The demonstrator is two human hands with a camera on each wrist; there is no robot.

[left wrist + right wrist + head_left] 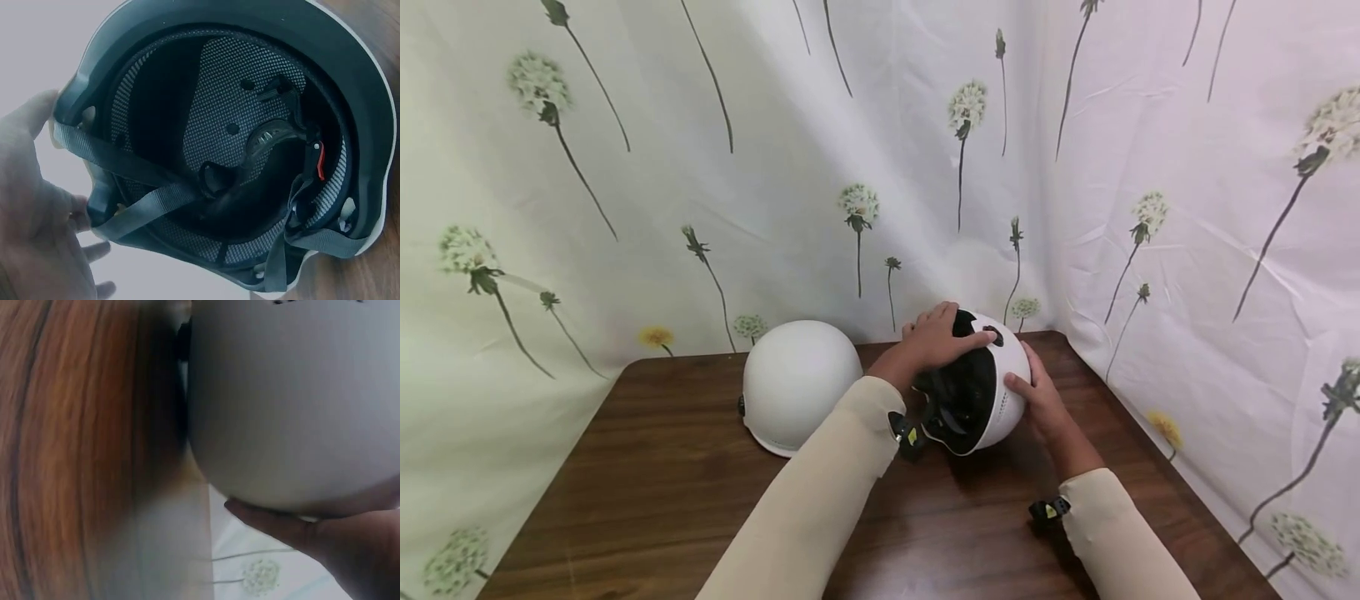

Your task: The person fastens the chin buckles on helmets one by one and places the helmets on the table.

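Both hands hold a white helmet at the right of the table, tipped so its dark opening faces left. My left hand grips the rim, its thumb laid over the shell beside a black round fitting. At the shell's right side my right hand holds it, thumb on the near face and fingers behind. In the left wrist view the mesh lining, black chin straps and a red tab show inside. The smooth outer shell fills much of the right wrist view.
A second white helmet sits dome up on the dark wooden table, left of the held one. A white flower-printed curtain hangs behind the table and along its right side.
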